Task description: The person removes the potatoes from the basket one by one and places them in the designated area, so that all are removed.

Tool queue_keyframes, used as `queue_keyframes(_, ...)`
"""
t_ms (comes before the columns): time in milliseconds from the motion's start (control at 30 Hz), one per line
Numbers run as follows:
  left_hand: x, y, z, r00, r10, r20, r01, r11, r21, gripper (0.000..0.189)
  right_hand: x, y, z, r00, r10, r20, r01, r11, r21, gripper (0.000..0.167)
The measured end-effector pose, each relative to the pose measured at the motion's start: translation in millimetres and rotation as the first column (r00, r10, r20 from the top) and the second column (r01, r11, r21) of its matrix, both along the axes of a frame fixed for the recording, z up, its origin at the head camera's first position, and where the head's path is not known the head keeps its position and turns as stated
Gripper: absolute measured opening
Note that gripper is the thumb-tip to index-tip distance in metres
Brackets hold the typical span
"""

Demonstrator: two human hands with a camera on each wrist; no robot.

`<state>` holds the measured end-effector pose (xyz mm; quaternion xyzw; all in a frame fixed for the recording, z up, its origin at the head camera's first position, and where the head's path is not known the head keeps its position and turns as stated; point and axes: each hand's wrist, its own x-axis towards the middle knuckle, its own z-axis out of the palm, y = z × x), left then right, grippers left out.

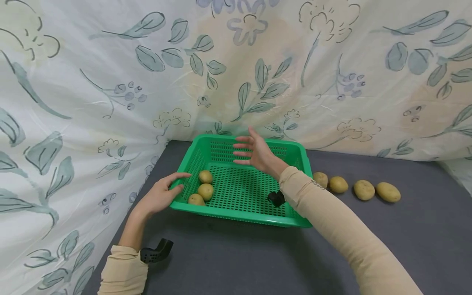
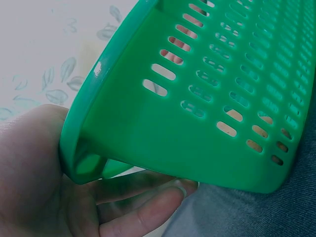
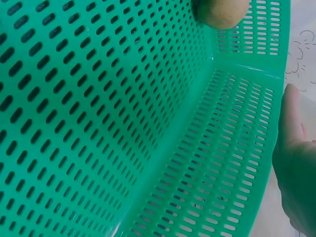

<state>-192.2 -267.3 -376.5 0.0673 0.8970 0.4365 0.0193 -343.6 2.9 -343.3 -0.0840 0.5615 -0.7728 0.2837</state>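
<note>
A green perforated plastic basket [image 1: 241, 215] stands on the dark table with three potatoes [image 1: 205, 191] along its left side. My left hand [image 1: 160, 196] holds the basket's front left corner; in the left wrist view its fingers [image 2: 143, 212] pass beneath the rim. Over the far part of the basket, my right hand [image 1: 256, 153] is held with fingers straight and apart, and nothing in it. The right wrist view places that hand [image 3: 298, 158] close by the basket's long rim, with one potato [image 3: 224, 12] inside at the top.
Several potatoes [image 1: 364, 189] lie in a row on the table [image 1: 424, 229] to the right of the basket. A floral sheet [image 1: 236, 82] hangs behind and along the left. Black camera mounts [image 1: 156, 252] sit at both wrists.
</note>
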Motion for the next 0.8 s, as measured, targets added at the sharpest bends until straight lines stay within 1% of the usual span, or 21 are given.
queue_keyframes(133, 0.2, -0.2, -0.5, 1.0, -0.001, 0.002, 0.001, 1.0, -0.001, 0.04, 0.0, -4, -2.3, 1.0, 0.009, 0.002, -0.009, 1.0, 0.006, 0.071)
queue_keyframes(300, 1.2, 0.0, 0.3, 1.0, -0.002, -0.008, 0.002, 1.0, -0.002, 0.04, -0.9, -8, -6.3, 1.0, 0.023, 0.003, -0.023, 1.0, 0.018, 0.069)
queue_keyframes(467, 0.8, 1.0, -0.9, 1.0, 0.006, 0.007, -0.006, 1.0, -0.002, 0.04, -2.0, -13, -12.9, 0.999, 0.031, 0.021, -0.031, 0.999, 0.024, 0.07)
queue_keyframes(633, -0.7, 1.1, -1.3, 1.0, 0.013, 0.013, -0.013, 1.0, 0.0, 0.04, -0.7, -20, -17.7, 0.999, 0.042, 0.019, -0.043, 0.998, 0.052, 0.07)
queue_keyframes(800, -1.0, -1.5, -1.6, 1.0, 0.008, 0.002, -0.008, 1.0, -0.005, 0.04, 0.9, -29, -22.2, 0.998, 0.06, 0.014, -0.061, 0.993, 0.097, 0.068)
